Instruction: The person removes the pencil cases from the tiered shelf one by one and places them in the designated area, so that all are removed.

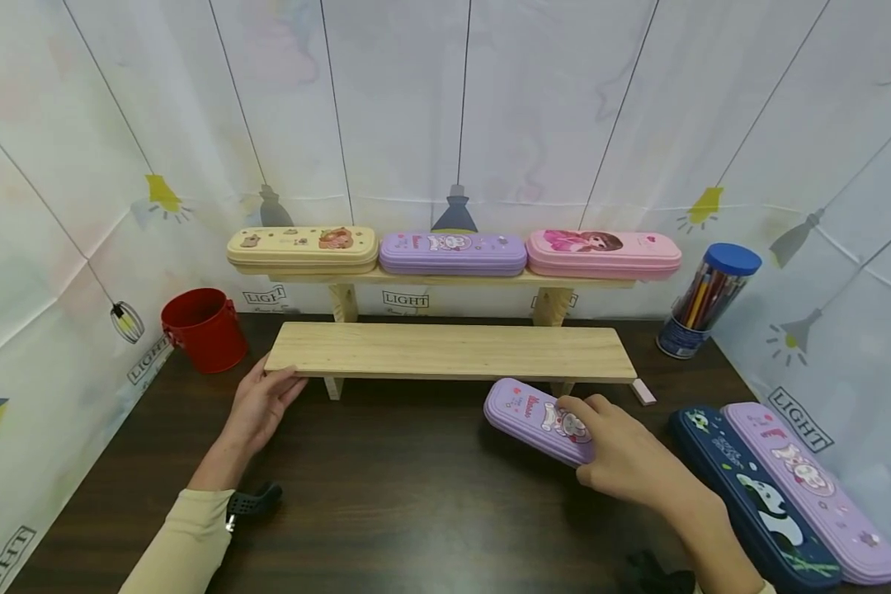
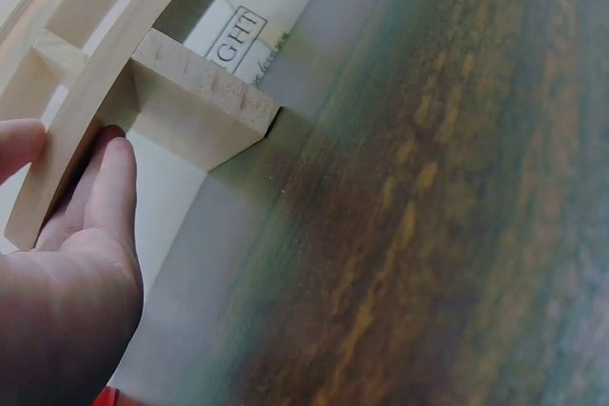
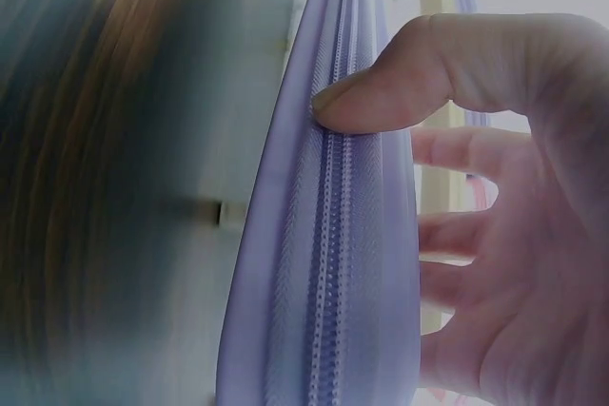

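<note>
At left, the left hand (image 1: 260, 404) pinches the left end of the wooden shelf (image 1: 453, 351)'s lower board, thumb on top and fingers underneath, the gap between them just the board's thickness. Farther right, the right hand (image 1: 631, 454) grips a lilac pencil case (image 1: 523, 417) across its width — thumb pressed on the zipper (image 3: 333, 235) side, fingers spread over the opposite side. The case is long with rounded ends, its lid printed with a white character and pink lettering. It is in front of the board's right half, lid up, its long axis slanting — far end leftward toward the shelf, near end toward the palm.
</note>
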Available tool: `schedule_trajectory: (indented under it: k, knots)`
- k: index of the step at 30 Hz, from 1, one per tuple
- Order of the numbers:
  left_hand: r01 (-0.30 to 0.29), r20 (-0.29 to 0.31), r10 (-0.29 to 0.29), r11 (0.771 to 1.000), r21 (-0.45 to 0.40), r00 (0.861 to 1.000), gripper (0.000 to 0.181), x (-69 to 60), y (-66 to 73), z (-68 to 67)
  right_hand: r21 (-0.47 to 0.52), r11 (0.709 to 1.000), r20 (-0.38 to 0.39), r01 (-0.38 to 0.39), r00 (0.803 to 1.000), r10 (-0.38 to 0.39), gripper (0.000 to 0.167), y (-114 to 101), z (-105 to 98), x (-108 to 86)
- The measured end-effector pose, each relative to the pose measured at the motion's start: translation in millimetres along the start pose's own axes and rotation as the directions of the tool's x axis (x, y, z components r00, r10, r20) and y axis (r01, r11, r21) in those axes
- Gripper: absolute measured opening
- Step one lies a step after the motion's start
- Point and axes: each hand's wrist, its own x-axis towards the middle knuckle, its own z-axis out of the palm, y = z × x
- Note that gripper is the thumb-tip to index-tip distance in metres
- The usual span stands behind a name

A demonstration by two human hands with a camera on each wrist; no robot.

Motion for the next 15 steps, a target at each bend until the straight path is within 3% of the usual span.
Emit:
schedule_trajectory:
  k: [7,15]
  knots:
    - [0.020,0.013,-0.019,0.997,-0.081,1.000,0.074,3.0,-0.5,0.6,-0.027,0.997,-0.014,-0.073,0.997,0.072,0.084,24.7,0.1,-17.3]
    - [0.018,0.018,-0.017,0.997,-0.077,1.000,0.071,2.5,2.4,3.8,-0.034,0.977,0.002,-0.210,0.978,0.210,0.088,60.8,3.3,-42.5]
